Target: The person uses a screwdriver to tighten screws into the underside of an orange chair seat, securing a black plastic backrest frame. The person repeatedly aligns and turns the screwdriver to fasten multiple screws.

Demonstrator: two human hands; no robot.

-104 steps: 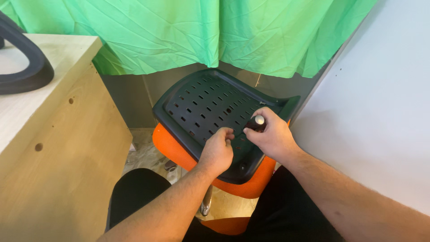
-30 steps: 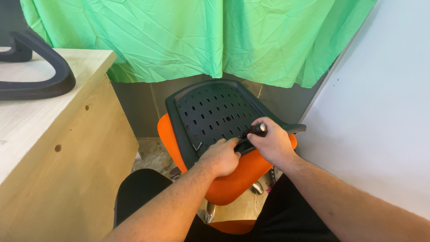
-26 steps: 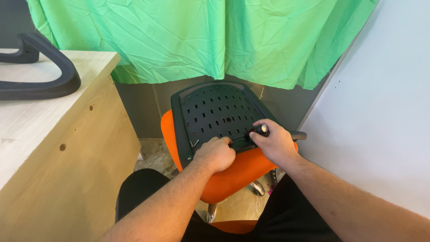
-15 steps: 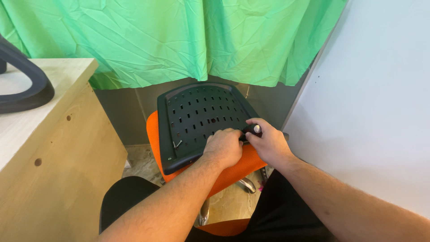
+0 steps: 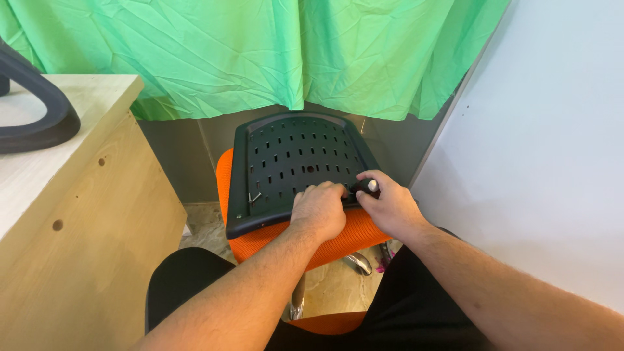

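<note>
Presently: black slotted panel (image 5: 299,166) flat on orange seat (image 5: 305,244); left hand (image 5: 320,209) presses it steady, fingers curled; right hand (image 5: 385,207) clamped around black knob (image 5: 368,187) at panel edge.

Both hands (image 5: 354,208) on black slotted panel (image 5: 296,162); orange seat (image 5: 325,237) beneath

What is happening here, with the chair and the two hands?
A person sits facing an orange mesh seat cushion with a black perforated plastic chair panel lying on it. The left hand presses on the panel's near edge. The right hand grips a small dark tool with a pale tip at that edge. A black curved armrest lies on the wooden desk.
</note>
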